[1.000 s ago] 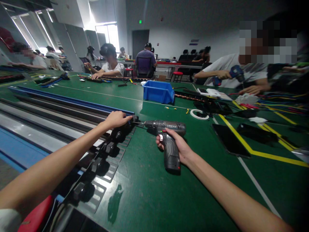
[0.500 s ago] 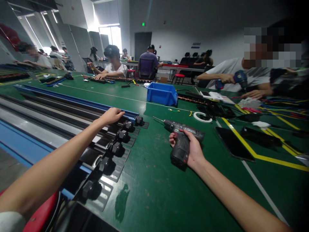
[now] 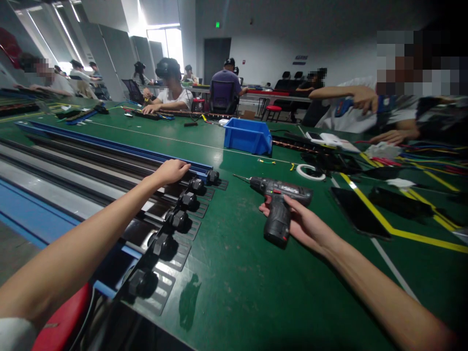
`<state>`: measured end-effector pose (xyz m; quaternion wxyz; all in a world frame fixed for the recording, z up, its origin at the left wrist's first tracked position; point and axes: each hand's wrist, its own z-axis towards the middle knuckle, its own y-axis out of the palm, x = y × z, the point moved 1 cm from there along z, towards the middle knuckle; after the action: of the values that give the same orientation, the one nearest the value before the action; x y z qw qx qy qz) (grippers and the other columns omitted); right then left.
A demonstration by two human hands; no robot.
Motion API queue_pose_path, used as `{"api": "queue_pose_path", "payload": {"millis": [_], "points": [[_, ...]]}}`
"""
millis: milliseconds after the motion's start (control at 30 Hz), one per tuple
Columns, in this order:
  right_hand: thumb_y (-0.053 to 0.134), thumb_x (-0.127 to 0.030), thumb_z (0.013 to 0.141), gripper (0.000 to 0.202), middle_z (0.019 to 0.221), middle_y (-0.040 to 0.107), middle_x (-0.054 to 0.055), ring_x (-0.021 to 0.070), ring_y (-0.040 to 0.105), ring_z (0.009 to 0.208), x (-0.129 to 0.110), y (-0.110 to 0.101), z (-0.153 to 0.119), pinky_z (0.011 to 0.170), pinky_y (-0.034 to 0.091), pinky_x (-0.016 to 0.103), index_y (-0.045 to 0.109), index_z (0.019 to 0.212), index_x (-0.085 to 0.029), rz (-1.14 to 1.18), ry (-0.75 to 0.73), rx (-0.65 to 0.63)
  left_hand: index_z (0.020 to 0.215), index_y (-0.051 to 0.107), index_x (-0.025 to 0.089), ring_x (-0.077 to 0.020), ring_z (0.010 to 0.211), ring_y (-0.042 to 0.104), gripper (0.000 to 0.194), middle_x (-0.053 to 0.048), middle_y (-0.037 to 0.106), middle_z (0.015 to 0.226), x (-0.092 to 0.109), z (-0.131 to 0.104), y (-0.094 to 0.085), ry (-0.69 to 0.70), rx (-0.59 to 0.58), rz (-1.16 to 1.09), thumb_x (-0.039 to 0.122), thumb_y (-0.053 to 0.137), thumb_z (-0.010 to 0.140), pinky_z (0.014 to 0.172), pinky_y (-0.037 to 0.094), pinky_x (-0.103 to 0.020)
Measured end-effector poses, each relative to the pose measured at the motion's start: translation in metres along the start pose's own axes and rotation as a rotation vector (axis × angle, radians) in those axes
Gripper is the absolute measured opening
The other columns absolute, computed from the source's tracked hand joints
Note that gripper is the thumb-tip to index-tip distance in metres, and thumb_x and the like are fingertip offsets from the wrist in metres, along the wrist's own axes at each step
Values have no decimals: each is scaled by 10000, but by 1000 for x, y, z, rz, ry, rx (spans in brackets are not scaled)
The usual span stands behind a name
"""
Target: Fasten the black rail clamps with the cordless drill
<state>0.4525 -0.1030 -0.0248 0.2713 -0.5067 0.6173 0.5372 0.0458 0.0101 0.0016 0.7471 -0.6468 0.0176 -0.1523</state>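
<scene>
My left hand (image 3: 172,171) rests on the far end of a row of long metal rails (image 3: 109,168), its fingers curled over a rail near the end plate; the fingertips are partly hidden. Black hexagonal cable glands (image 3: 179,220) stick out from the rail ends, above slotted metal tabs (image 3: 179,254). In my right hand (image 3: 307,224) is a black cordless drill (image 3: 280,217), gripped loosely with the thumb along its handle and fingers behind it. The drill's long thin bit (image 3: 241,177) points left toward the rails, apart from them.
Beyond the drill stand a blue plastic bin (image 3: 246,136) and a white ring-shaped roll (image 3: 310,172). A dark flat tablet-like object (image 3: 360,212) lies to the right near yellow tape (image 3: 427,240). Across the green table (image 3: 234,287), a co-worker at the right holds a blue drill (image 3: 343,108).
The drill has turned slightly and sits a little further right, with my right hand's hold looking looser. My left hand stays on the rails. The co-worker's blue drill has shifted.
</scene>
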Motion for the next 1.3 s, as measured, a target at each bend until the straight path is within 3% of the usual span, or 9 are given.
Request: {"api": "queue_pose_path", "payload": {"millis": [200,367,567,767,900,1000,1133,1200,1300], "points": [[606,-360,934,412,1001,740,144,219,733,883,-9,-12,-3,783,619,324,571,1282,-142,-279,135,-20,726,655,186,-227,700,603,532,-106,675,734,3,-1,0,-2,-2,7,519,311,958,648,354,-292],[624,-478,905,393,740,707,57,118,642,538,-9,-19,2,497,550,195,662,1095,-136,-463,168,53,732,658,182,-229,701,609,537,-108,676,734,5,-2,-1,-11,-4,11,522,310,958,649,362,-290],[481,-721,870,683,548,662,141,197,649,467,-15,-19,-2,487,565,297,672,668,-97,-952,167,54,718,651,179,-226,685,605,542,-108,670,719,6,-3,-2,-11,-2,24,520,308,963,635,355,-288],[374,-764,879,734,525,657,134,176,619,427,-19,-11,-11,457,497,265,636,600,-137,-1143,133,89,727,653,181,-232,709,617,535,-114,683,729,6,-2,-1,-33,-6,32,516,310,964,651,360,-292],[424,-763,854,657,570,665,84,182,603,447,-24,-12,-12,444,426,269,655,690,-170,-1348,-19,207,742,661,179,-233,719,624,534,-121,694,751,7,-3,-2,-34,-4,37,511,309,968,666,369,-293],[456,-723,864,590,584,641,57,189,596,512,-29,-11,-14,483,379,274,624,649,-200,-1545,-189,268,774,677,176,-241,751,639,537,-128,707,787,8,-4,-3,-36,-7,38,512,307,972,689,385,-295],[512,-625,889,463,580,590,15,168,536,507,-30,3,-25,501,343,279,592,671,-225,-1622,-435,348,815,696,174,-254,821,664,542,-137,720,838,8,-4,-3,-49,-11,53,513,305,976,717,403,-298],[533,-558,906,373,612,597,5,162,530,513,-26,19,-36,513,354,281,617,738,-235,-1580,-572,320,830,705,174,-265,855,673,544,-146,726,870,8,-4,-3,-58,-11,59,512,305,977,734,413,-308],[584,-449,911,216,740,653,20,178,582,604,-17,56,-56,571,416,289,657,869,-250,-1450,-794,130,855,717,172,-276,898,680,554,-156,735,918,9,-5,-3,-68,-11,69,511,297,980,763,427,-321]]}}
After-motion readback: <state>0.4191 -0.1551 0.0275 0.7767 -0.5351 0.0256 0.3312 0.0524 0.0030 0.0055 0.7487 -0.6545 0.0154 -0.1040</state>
